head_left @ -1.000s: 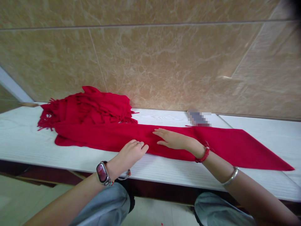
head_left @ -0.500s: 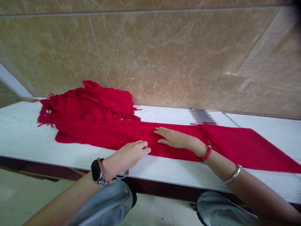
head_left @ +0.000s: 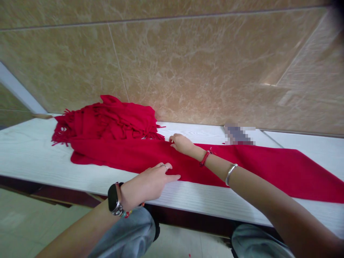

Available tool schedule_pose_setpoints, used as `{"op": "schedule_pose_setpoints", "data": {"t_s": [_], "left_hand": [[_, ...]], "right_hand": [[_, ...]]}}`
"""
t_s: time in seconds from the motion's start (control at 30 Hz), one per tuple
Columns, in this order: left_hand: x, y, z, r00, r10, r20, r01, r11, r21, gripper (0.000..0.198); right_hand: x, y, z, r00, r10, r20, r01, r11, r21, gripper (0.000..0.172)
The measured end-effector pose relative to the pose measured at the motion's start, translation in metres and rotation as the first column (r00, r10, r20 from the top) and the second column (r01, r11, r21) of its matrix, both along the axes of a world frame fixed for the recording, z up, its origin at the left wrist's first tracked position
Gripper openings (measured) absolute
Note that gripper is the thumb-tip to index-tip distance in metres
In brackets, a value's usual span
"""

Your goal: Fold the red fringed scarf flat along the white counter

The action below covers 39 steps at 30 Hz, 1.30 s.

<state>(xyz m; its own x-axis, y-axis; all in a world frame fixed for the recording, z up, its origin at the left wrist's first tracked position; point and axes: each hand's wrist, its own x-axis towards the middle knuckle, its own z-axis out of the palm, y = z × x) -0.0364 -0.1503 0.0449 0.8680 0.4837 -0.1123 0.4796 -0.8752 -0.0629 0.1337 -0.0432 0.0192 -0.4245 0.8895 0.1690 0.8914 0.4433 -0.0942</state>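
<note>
A long red scarf [head_left: 266, 165], folded into a flat strip, lies lengthwise along a white wood-grain bench top [head_left: 204, 193]. My left hand [head_left: 154, 179], wearing a ring, rests on its near edge, thumb stretched apart from the bent fingers. At the far edge, my right hand [head_left: 182, 144] has its fingers curled with the thumb close under them, pinching the cloth there. Behind the strip's left part sits a crumpled red heap of fringed cloth [head_left: 107, 120]; whether it joins the strip I cannot tell.
A tan marbled tile wall [head_left: 188, 71] rises directly behind the bench. A blurred-out dark flat object [head_left: 238, 134] lies against it, right of centre. My knees [head_left: 134, 231] are below the bench's front edge, above a pale tiled floor [head_left: 24, 222].
My right hand has gone from lying spread on the middle of the strip to its far edge, fingers now curled. My left thumb has moved away from the fingers. The view has shifted slightly.
</note>
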Motion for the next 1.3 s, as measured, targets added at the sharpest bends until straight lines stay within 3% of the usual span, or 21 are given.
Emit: {"op": "schedule_pose_setpoints", "data": {"t_s": [0.23, 0.43, 0.6, 0.7, 0.8, 0.93, 1.03, 1.13, 1.3], "left_hand": [[0.003, 0.003, 0.006, 0.999, -0.038, -0.028, 0.037, 0.998, -0.060, 0.046], [0.006, 0.000, 0.020, 0.991, 0.034, -0.128, -0.053, 0.988, -0.143, 0.052], [0.005, -0.001, 0.020, 0.982, 0.120, -0.148, -0.138, 0.983, -0.118, 0.056], [0.003, 0.000, 0.018, 0.952, 0.222, -0.210, -0.248, 0.963, -0.105, 0.060], [-0.001, 0.003, 0.016, 0.951, 0.248, -0.185, -0.272, 0.955, -0.121, 0.060], [-0.006, 0.009, 0.015, 0.921, 0.327, -0.210, -0.369, 0.906, -0.208, 0.060], [-0.013, 0.017, 0.014, 0.914, 0.342, -0.218, -0.395, 0.875, -0.281, 0.059], [-0.022, 0.024, 0.011, 0.892, 0.421, -0.165, -0.451, 0.853, -0.262, 0.069], [-0.023, 0.021, 0.013, 0.854, 0.474, -0.214, -0.517, 0.820, -0.246, 0.089]], "right_hand": [[0.000, 0.014, -0.002, 0.996, -0.083, -0.024, 0.083, 0.997, -0.001, 0.020], [-0.008, 0.012, -0.005, 0.995, -0.088, -0.040, 0.088, 0.996, 0.001, 0.024], [-0.021, 0.017, -0.008, 0.991, -0.024, -0.133, 0.022, 1.000, -0.014, 0.028], [-0.029, 0.028, -0.007, 0.992, -0.007, -0.129, -0.001, 0.998, -0.062, 0.020], [-0.034, 0.035, -0.007, 0.991, -0.022, -0.135, 0.014, 0.998, -0.059, 0.015], [-0.036, 0.032, -0.007, 0.989, -0.050, -0.138, 0.049, 0.999, -0.006, 0.019], [-0.038, 0.026, -0.009, 0.984, 0.031, -0.175, -0.021, 0.998, 0.058, 0.026], [-0.042, 0.028, -0.011, 0.970, 0.118, -0.212, -0.112, 0.993, 0.040, 0.029], [-0.051, 0.044, -0.011, 0.978, 0.049, -0.205, -0.054, 0.998, -0.018, 0.013]]}}
